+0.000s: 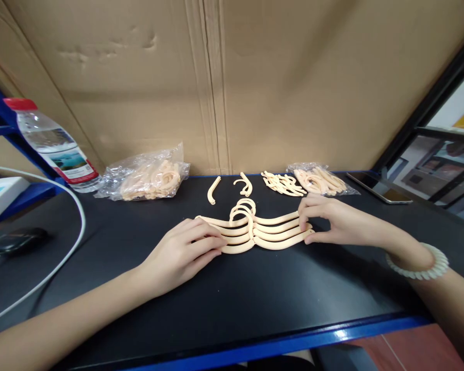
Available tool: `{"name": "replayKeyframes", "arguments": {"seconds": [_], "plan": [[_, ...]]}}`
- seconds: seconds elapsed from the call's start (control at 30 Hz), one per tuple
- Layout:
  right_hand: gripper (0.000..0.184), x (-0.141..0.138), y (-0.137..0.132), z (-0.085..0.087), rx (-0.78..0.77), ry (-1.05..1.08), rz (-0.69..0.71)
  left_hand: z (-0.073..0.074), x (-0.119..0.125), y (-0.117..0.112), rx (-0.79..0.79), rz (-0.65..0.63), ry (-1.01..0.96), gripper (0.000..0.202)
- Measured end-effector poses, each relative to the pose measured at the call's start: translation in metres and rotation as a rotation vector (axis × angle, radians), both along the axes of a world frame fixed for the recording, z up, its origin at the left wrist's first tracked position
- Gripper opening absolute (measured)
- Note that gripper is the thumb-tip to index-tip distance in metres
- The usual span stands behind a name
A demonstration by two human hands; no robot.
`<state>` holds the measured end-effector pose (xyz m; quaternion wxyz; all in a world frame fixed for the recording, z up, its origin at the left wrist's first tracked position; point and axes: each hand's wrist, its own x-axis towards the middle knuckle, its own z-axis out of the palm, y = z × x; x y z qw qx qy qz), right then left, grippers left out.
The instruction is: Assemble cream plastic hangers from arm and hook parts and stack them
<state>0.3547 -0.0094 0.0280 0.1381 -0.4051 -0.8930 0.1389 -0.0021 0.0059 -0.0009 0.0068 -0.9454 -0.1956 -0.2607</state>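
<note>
Several small cream plastic hangers (261,229) lie overlapped in a row on the black table (232,293), hooks pointing away from me. My left hand (185,252) rests on their left ends, fingers curled over them. My right hand (328,221) pinches their right ends between thumb and fingers; a pale beaded bracelet (419,263) circles that wrist.
Two loose cream pieces (213,189) (244,184) lie behind the row. A clear bag of parts (147,178) sits back left, a loose pile (282,184) and another bag (320,180) back right. Water bottle (50,141), white cable (71,242), phone (379,188), cardboard wall (232,82).
</note>
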Motion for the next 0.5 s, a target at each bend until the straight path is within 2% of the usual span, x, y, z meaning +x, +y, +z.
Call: {"name": "replayKeyframes", "arguments": {"seconds": [0.5], "plan": [[0.016, 0.012, 0.001, 0.006, -0.059, -0.052, -0.032, 0.005, -0.003, -0.002, -0.004, -0.003, 0.017, 0.015]]}}
